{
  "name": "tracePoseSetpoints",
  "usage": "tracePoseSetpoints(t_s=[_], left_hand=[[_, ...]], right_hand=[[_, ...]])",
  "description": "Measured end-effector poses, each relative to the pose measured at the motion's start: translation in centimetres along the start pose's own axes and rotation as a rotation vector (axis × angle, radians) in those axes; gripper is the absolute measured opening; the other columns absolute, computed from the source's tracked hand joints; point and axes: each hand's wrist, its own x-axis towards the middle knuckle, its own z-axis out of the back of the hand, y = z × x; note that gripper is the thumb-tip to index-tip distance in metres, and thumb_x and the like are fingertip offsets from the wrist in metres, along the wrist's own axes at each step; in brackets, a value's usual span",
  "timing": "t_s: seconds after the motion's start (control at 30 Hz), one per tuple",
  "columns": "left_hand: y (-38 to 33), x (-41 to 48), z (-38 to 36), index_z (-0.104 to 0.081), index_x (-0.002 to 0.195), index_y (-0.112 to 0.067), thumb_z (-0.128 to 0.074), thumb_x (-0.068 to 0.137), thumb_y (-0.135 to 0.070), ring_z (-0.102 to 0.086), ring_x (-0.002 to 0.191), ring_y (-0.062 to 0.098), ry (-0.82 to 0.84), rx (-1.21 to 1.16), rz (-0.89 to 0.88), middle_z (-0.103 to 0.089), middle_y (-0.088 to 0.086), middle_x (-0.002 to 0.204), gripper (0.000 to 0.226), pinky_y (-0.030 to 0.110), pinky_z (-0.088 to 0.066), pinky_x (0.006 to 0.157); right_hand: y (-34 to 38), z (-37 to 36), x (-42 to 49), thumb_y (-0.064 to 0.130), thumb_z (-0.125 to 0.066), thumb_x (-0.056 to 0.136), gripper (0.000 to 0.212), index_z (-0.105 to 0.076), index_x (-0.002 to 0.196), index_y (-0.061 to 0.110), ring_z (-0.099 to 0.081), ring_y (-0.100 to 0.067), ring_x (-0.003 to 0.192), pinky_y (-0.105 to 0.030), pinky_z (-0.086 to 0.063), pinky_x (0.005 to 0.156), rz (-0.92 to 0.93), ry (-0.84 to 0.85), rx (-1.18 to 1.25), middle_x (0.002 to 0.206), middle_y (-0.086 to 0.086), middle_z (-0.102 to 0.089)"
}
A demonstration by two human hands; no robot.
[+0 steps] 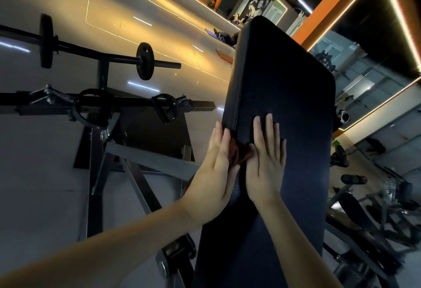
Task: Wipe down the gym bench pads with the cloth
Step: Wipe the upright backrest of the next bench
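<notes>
— At the left edge of the back pad (280, 87), how far along are you?

— Partway at best, I'd say. My cloth (239, 154) is bunched at the lower left corner of that pad, right on the seam where the top meets the side.

— Who's holding it?

— Nobody is pinching it. My left hand (216, 169) lies flat with straight fingers along the pad's side, pressing the cloth from that side. My right hand (267, 162) rests flat on the top face, fingers straight and a little apart, its thumb against the cloth.

— So what's done?

— Hard to tell. The vinyl is dark and shows no wet streaks or dust lines, so I can't say which parts have been wiped. Only a small reddish fold of cloth shows between my hands.

— And what's left?

— Judging by where the cloth sits, the long upper stretch of the pad, its far right side, and the seat pad (250, 249) below my wrists all need a pass. The barbell (102, 54) off to my left isn't part of this.
</notes>
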Motion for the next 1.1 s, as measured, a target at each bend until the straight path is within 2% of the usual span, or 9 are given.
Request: tracePoseSetpoints(t_s=[0.2, 0.33, 0.47, 0.57, 0.67, 0.77, 0.83, 0.93, 1.1], left_hand=[[-0.6, 12.9, 1.7, 0.004, 0.153, 0.001, -0.040, 0.104, -0.014, 0.001, 0.151, 0.030, -0.041, 0.028, 0.172, 0.007, 0.021, 0.162, 0.068, 0.012, -0.004, 0.111], [1.0, 18.3, 2.1, -0.014, 0.152, 0.002, -0.039, 0.101, -0.015, -0.028, 0.143, 0.038, -0.069, 0.050, 0.165, -0.019, 0.027, 0.155, 0.060, 0.042, -0.027, 0.117], [1.2, 17.8, 1.9, -0.018, 0.151, 0.002, -0.041, 0.099, -0.014, -0.031, 0.141, 0.039, -0.079, 0.076, 0.160, -0.024, 0.028, 0.153, 0.059, 0.047, -0.032, 0.113], [-0.5, 15.4, 1.6, -0.010, 0.154, -0.001, -0.042, 0.100, -0.007, -0.020, 0.148, 0.034, -0.103, 0.104, 0.171, -0.009, 0.022, 0.161, 0.063, 0.031, -0.025, 0.117], [-1.8, 10.7, 1.0, 0.000, 0.156, -0.006, -0.042, 0.101, -0.006, -0.009, 0.148, 0.019, -0.081, 0.140, 0.192, 0.005, 0.013, 0.164, 0.069, 0.006, -0.018, 0.098], [-2.8, 4.8, 0.3, 0.002, 0.157, -0.008, -0.043, 0.102, -0.009, -0.002, 0.148, 0.010, -0.044, 0.136, 0.189, 0.009, 0.009, 0.165, 0.071, -0.002, -0.016, 0.099], [-3.2, 2.1, -0.1, 0.002, 0.156, -0.006, -0.043, 0.102, -0.010, 0.003, 0.149, 0.013, -0.036, 0.151, 0.187, 0.010, 0.011, 0.164, 0.070, 0.007, -0.015, 0.113], [-3.6, 0.7, -0.6, 0.003, 0.154, -0.001, -0.042, 0.102, -0.012, 0.000, 0.152, 0.028, -0.028, 0.182, 0.207, 0.010, 0.016, 0.163, 0.069, 0.041, -0.022, 0.122], [-3.1, 3.7, -0.3, 0.005, 0.154, -0.001, -0.043, 0.103, -0.013, -0.018, 0.149, 0.035, -0.047, 0.227, 0.228, 0.007, 0.019, 0.163, 0.071, 0.043, -0.035, 0.115]], right_hand=[[0.3, 0.2, 0.1, 0.039, -0.013, 0.103, 0.051, -0.007, 0.154, 0.031, 0.002, -0.013, 0.152, -0.032, 0.008, 0.122, -0.033, 0.038, 0.024, 0.164, 0.007, -0.004], [0.5, 0.5, 0.0, 0.040, -0.011, 0.103, 0.051, -0.007, 0.154, 0.034, 0.005, -0.010, 0.152, -0.032, 0.010, 0.121, -0.040, 0.048, 0.040, 0.165, 0.007, -0.004], [0.6, 0.4, -0.1, 0.041, -0.010, 0.103, 0.051, -0.006, 0.153, 0.035, 0.006, -0.009, 0.152, -0.032, 0.010, 0.121, -0.044, 0.054, 0.055, 0.165, 0.008, -0.002], [0.6, 0.7, 0.1, 0.042, -0.008, 0.101, 0.052, -0.004, 0.153, 0.035, 0.007, -0.009, 0.152, -0.034, 0.010, 0.121, -0.057, 0.073, 0.062, 0.165, 0.008, 0.000], [1.1, 1.0, 0.0, 0.043, -0.005, 0.099, 0.052, 0.000, 0.151, 0.035, 0.010, -0.009, 0.151, -0.032, 0.013, 0.121, -0.070, 0.107, 0.044, 0.164, 0.008, 0.004], [1.3, 1.5, 0.2, 0.045, -0.002, 0.099, 0.051, 0.009, 0.149, 0.038, 0.015, -0.009, 0.150, -0.031, 0.018, 0.119, -0.083, 0.149, -0.003, 0.162, 0.011, 0.016], [1.5, 1.6, 0.3, 0.042, -0.008, 0.103, 0.049, 0.017, 0.146, 0.040, 0.020, -0.009, 0.149, -0.032, 0.020, 0.118, -0.108, 0.210, -0.040, 0.162, 0.010, 0.021], [2.3, 1.6, -0.5, 0.035, -0.020, 0.108, 0.055, 0.022, 0.143, 0.041, 0.028, -0.006, 0.144, -0.034, 0.019, 0.118, -0.190, 0.245, -0.034, 0.157, 0.012, 0.029], [3.2, 1.5, -3.5, 0.047, 0.002, 0.098, 0.051, 0.017, 0.146, 0.039, 0.026, -0.005, 0.146, -0.030, 0.020, 0.118, -0.219, 0.207, 0.059, 0.158, 0.013, 0.025]])
